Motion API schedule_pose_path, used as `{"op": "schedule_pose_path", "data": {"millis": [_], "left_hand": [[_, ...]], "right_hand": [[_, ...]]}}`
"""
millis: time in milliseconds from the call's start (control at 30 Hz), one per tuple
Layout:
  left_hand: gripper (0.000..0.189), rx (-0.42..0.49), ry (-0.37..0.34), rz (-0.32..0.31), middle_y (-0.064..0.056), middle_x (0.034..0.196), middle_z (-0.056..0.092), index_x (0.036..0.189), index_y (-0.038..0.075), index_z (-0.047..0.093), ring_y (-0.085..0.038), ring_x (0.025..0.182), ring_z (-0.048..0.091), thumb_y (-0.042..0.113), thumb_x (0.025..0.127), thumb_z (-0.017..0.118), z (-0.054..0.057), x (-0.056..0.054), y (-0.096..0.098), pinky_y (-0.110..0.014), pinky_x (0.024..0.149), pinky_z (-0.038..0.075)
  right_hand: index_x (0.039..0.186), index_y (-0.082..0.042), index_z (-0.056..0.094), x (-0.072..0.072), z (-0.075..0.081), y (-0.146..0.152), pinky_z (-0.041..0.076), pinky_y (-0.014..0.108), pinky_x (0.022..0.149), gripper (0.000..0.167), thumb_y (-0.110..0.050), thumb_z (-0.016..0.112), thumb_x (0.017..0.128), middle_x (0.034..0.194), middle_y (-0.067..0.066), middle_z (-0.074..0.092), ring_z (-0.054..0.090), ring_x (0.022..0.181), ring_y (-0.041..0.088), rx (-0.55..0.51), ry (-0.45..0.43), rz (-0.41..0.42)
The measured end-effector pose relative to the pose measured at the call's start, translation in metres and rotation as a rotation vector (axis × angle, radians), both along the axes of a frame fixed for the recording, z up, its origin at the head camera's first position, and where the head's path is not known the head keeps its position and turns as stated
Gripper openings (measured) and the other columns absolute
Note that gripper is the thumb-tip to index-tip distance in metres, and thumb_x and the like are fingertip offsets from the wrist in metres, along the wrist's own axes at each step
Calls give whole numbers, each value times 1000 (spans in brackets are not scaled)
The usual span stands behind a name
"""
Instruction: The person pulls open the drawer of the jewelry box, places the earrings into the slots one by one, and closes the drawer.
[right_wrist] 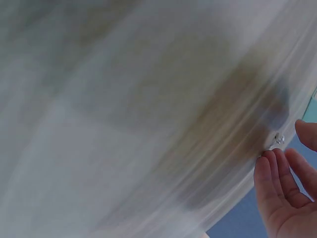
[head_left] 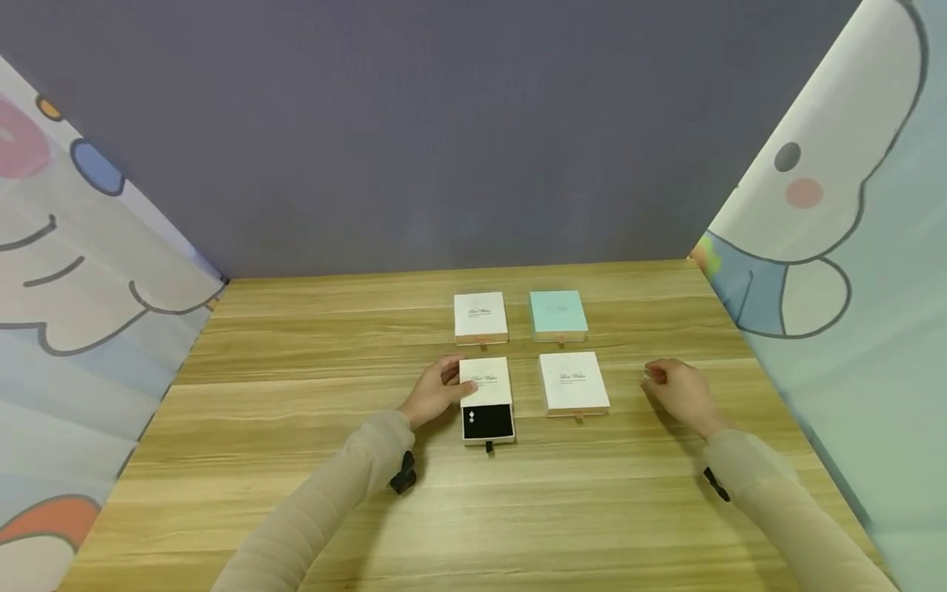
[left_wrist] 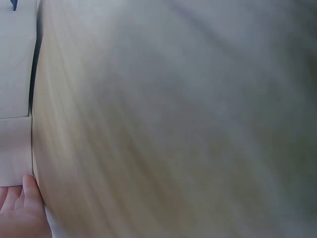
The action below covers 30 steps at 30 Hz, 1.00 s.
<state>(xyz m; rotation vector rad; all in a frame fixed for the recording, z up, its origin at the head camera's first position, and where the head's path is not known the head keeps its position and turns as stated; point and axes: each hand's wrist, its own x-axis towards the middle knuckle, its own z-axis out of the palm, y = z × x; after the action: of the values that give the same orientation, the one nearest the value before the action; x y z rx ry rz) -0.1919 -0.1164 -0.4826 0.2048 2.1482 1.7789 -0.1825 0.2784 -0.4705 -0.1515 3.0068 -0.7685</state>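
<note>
In the head view my left hand [head_left: 438,390] grips a white drawer-style jewellery box [head_left: 484,374], thumb on its lid and fingers behind its left side. Its drawer is pulled out toward me, showing a black insert [head_left: 494,422] with one small sparkling earring [head_left: 471,417] at the left. My right hand [head_left: 681,396] is low over the table at the right. At its fingertips lies a small shiny piece like an earring [right_wrist: 280,138]; the right wrist view shows a gap between thumb [right_wrist: 308,133] and fingers.
A white box [head_left: 573,383] lies right of the opened one. Behind them are another white box [head_left: 480,316] and a mint-green box [head_left: 558,314], both closed. A grey panel [head_left: 459,140] rises at the back of the wooden table [head_left: 296,362]; printed curtains [head_left: 836,395] hang at both sides.
</note>
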Motion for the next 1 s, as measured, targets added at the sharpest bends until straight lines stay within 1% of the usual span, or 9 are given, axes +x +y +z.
{"op": "schedule_pose_path", "data": {"millis": [33, 100, 367, 600, 800, 867, 1000], "left_hand": [[62, 0, -4, -7, -25, 140, 37, 137, -9, 32, -37, 131, 34, 9, 86, 63, 4, 1, 0, -43, 111, 30], [62, -1, -1, -11, -25, 140, 36, 137, -9, 31, -37, 131, 34, 9, 87, 63, 6, 2, 1, -42, 110, 30], [62, 0, 3, -2, -25, 139, 37, 137, -8, 32, -37, 130, 35, 9, 86, 64, 4, 2, -1, -43, 109, 32], [63, -1, -5, -29, -26, 140, 35, 138, -9, 30, -38, 131, 34, 9, 87, 62, 2, 3, 0, -43, 110, 31], [62, -11, 1, -15, -26, 140, 36, 138, -9, 31, -37, 130, 35, 9, 87, 62, 3, 1, 0, -43, 109, 33], [62, 1, 1, -12, -26, 139, 36, 138, -8, 31, -38, 130, 35, 9, 87, 63, 0, -1, 1, -43, 109, 32], [62, 16, 4, 16, -24, 138, 39, 138, -6, 33, -36, 129, 37, 10, 86, 64, -13, -5, 0, -43, 109, 32]], "right_hand": [[111, 13, 57, -1, -1, 0, 51, 49, 76, 34, -10, 60, 86, 101, 28, 62, 60, 89, 39, 9, 3, 3], [108, 14, 58, -3, -2, -1, 51, 49, 75, 32, -9, 61, 86, 99, 27, 63, 60, 86, 38, 25, 13, 12], [100, 12, 63, -9, -4, -4, 52, 47, 70, 21, -2, 60, 85, 91, 26, 64, 61, 81, 37, 62, 35, 9], [98, 11, 65, -7, -12, -3, 52, 48, 70, 18, 0, 57, 86, 91, 26, 64, 61, 82, 39, 76, 63, 5], [99, 12, 63, -5, -13, -2, 51, 46, 65, 18, 0, 57, 87, 89, 27, 61, 59, 78, 37, 64, 81, 8], [97, 11, 64, -5, -12, -1, 52, 46, 64, 17, 0, 58, 86, 88, 26, 62, 60, 76, 37, 67, 84, 1], [93, 9, 65, -6, -11, 0, 51, 47, 64, 13, 1, 58, 86, 85, 24, 65, 61, 74, 36, 83, 73, -1]]}}
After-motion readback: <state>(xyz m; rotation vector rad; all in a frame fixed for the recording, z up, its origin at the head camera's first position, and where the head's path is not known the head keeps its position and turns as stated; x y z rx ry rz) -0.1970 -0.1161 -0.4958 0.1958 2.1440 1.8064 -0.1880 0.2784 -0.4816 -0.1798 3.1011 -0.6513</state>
